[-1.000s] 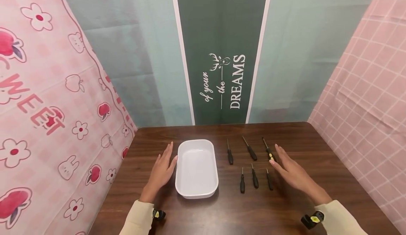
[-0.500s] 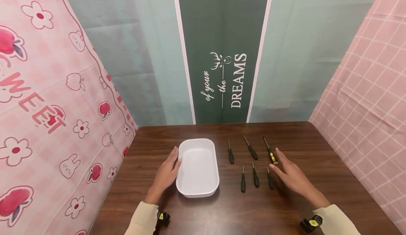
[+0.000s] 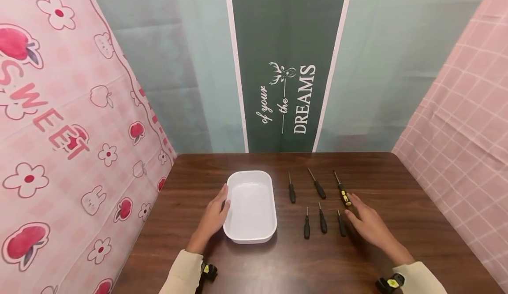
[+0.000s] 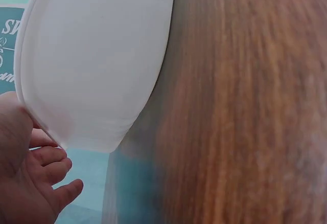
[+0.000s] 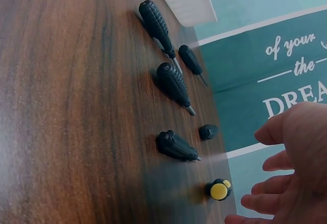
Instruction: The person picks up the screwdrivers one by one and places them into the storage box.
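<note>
A white rectangular dish [image 3: 251, 241] stands on the table. Along its left side lies my left hand [image 3: 214, 214], fingers extended and thumb at the rim; in the left wrist view this hand [image 4: 30, 168] overlaps the dish's edge, fingers loosely bent. My right hand [image 3: 369, 223] is spread at the right of the screwdrivers, with nothing in its grasp. Its fingertips are right by the handle of a black-and-yellow screwdriver [image 3: 344, 195]. Just left of the thumb is a small black screwdriver [image 3: 341, 225]. In the right wrist view, the yellow handle end [image 5: 219, 191] shows beside the fingers.
Several more black-handled screwdrivers lie in two rows right of the dish, among them one at the back left [image 3: 292, 192] and one at the front left [image 3: 307, 229]. The brown wooden table [image 3: 278, 267] meets curtains at the back and sides.
My left hand has moved right, up against the dish. My right hand has shifted slightly, its fingers now lower beside the yellow-and-black screwdriver. The head view has shifted a little; dish and screwdrivers keep their places.
</note>
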A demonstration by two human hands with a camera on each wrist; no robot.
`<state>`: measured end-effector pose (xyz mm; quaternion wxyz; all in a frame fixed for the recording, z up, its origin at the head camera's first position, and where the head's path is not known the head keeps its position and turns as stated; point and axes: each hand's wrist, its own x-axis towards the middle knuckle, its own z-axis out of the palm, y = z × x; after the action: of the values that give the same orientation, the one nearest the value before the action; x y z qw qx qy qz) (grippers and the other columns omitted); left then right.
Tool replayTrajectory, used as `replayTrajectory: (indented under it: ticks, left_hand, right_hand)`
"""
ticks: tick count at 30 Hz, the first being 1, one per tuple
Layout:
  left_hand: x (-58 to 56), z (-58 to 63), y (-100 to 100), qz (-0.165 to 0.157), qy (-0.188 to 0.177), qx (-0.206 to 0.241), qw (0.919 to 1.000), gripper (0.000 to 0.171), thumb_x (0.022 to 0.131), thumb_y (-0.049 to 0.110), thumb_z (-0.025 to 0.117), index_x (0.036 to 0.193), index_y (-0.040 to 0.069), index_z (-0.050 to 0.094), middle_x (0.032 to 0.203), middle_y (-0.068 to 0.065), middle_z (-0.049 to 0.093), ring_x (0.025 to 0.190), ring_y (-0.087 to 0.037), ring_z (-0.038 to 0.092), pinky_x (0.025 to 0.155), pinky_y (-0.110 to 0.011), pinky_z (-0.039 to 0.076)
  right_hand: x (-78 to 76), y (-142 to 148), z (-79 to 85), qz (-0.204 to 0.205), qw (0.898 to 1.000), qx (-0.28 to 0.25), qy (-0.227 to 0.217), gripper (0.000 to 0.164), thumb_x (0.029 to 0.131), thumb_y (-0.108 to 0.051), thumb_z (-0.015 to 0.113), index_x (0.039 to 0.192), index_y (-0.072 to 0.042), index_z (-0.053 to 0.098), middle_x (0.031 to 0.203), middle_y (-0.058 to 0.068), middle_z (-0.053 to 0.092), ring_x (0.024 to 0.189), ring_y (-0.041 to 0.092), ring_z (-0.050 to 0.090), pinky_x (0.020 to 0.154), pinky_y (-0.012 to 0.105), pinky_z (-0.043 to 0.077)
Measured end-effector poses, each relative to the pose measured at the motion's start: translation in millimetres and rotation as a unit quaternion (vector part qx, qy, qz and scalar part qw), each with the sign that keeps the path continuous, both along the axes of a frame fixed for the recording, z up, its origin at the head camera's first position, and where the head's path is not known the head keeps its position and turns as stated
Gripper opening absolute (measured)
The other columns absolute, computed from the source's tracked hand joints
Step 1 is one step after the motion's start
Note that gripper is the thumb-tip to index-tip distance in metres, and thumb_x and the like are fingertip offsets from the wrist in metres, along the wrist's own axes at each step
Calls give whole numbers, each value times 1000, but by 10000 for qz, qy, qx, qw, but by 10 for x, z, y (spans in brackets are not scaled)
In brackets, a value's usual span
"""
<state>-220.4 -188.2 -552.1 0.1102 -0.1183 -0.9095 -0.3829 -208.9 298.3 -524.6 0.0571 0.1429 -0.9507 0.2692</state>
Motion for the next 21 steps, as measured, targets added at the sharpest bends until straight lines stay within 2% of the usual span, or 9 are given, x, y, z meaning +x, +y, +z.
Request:
replayTrajectory:
  ticks: [4,10,16,21]
  left_hand:
    - [-11,0,13,10,97,80,9999,51,104,9,53,151,-6,40,160,-15,35,146,-31,37,118,-52,31]
    - [-24,-4,45,-48,190,250,9995,49,104,7,52,149,-8,41,159,-18,37,145,-32,38,117,-54,32]
    - [-18,-23,51,-1,124,555,9984,49,104,6,54,150,-6,41,159,-16,37,146,-29,37,118,-48,30]
    - [-15,-54,39,-85,301,671,9973,48,103,5,56,149,-4,45,158,-14,39,145,-28,39,117,-45,31]
  right_hand:
    - [5,-10,-11,-67,10000,-3,-29,55,102,-17,59,144,14,43,149,41,37,129,58,45,98,71,41]
    - [16,-9,-25,-109,9998,-73,-145,54,102,-18,59,143,15,45,149,42,35,130,59,44,100,72,40]
    - [30,-2,-34,-113,9998,-137,-129,52,102,-13,57,144,14,44,149,41,37,130,59,44,100,72,40]
    - [47,-7,-51,-170,9997,-157,-22,47,100,-9,58,140,14,50,146,39,42,129,57,46,100,71,41]
